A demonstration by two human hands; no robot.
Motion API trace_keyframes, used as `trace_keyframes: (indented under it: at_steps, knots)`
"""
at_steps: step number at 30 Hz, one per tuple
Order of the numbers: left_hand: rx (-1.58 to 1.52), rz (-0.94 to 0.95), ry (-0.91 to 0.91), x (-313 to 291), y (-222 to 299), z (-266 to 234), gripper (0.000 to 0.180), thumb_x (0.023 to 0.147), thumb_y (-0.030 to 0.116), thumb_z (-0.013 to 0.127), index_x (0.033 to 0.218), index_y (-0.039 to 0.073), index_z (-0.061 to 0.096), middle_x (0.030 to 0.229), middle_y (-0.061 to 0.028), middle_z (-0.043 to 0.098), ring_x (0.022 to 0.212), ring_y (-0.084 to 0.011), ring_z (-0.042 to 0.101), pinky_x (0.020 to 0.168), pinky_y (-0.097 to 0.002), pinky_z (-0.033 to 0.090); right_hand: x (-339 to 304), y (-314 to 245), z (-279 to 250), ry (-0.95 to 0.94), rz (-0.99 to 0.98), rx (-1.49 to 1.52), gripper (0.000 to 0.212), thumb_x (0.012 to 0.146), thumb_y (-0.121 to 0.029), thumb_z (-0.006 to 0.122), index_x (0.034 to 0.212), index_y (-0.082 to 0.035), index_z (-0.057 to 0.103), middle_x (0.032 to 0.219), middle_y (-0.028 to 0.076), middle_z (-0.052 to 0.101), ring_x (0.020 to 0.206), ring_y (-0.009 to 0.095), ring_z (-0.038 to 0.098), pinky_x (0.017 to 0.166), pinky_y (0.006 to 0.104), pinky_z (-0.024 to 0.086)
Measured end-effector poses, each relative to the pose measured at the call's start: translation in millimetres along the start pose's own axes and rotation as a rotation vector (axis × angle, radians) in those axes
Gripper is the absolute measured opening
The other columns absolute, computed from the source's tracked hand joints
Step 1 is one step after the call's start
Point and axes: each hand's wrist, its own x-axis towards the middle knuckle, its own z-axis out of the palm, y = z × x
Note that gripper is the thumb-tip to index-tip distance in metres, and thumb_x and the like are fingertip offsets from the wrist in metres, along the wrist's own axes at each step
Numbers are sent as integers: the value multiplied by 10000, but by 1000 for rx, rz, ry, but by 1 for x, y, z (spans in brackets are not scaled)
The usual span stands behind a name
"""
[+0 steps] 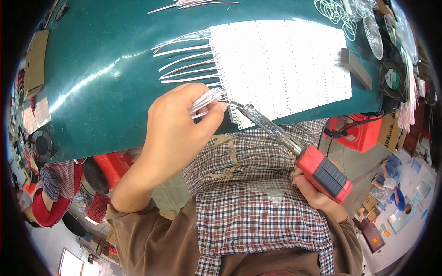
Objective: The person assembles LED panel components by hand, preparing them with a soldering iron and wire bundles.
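My left hand (182,120) is closed around a bundle of thin white wires (206,101), their ends at the near left corner of a white circuit board panel (281,64). In my right hand (313,189) is a soldering iron (323,174) with a red and black handle. Its metal shaft slants up and left, and the tip comes close to the wire ends at the panel's edge; whether it touches cannot be made out. Several pairs of wires (186,64) stick out leftward from the panel's left edge, farther back.
The panel lies on a green table (101,92), a dark grey bar (357,69) on its right end. More loose wires (193,4) lie at the far edge. A small black fan (392,79) and coiled wire (334,14) are at the right. Red stools (357,133) stand below the table.
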Motion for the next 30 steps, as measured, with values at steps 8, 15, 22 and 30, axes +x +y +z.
trace_keyframes:
  at_steps: [8, 15, 22, 30]
  knots:
    - [-16, -7, -2, 0, 0, 0, 138, 798, 128, 704, 771, 7, 642, 735, -121, 639, 669, -280, 628, 619, -363, 481, 4, 0, -1, -18, 4, 12, 247, 659, -38, 799, 861, 13, 666, 761, 130, 651, 610, 273, 666, 551, 336, 544]
    - [-1, 15, -6, 1, 0, 0, 138, 799, 124, 708, 779, 3, 644, 731, -124, 638, 654, -269, 627, 609, -357, 479, -3, 1, 2, 57, -34, -20, 257, 637, -20, 792, 863, 20, 676, 756, 136, 643, 611, 273, 671, 542, 325, 543]
    - [-91, -17, -32, 0, -4, -1, 140, 808, 126, 719, 784, 6, 653, 742, -113, 651, 647, -240, 630, 601, -343, 482, 2, 2, 2, 45, -137, -68, 236, 617, -3, 787, 820, 8, 669, 743, 127, 631, 588, 264, 657, 523, 321, 534]
    - [-39, 44, 8, -2, -3, 2, 139, 827, 64, 733, 778, -18, 632, 702, -30, 591, 635, -77, 510, 572, -244, 415, 3, 1, 1, 16, -67, -1, 216, 655, -13, 777, 825, 14, 647, 727, 132, 634, 575, 266, 652, 518, 310, 523]
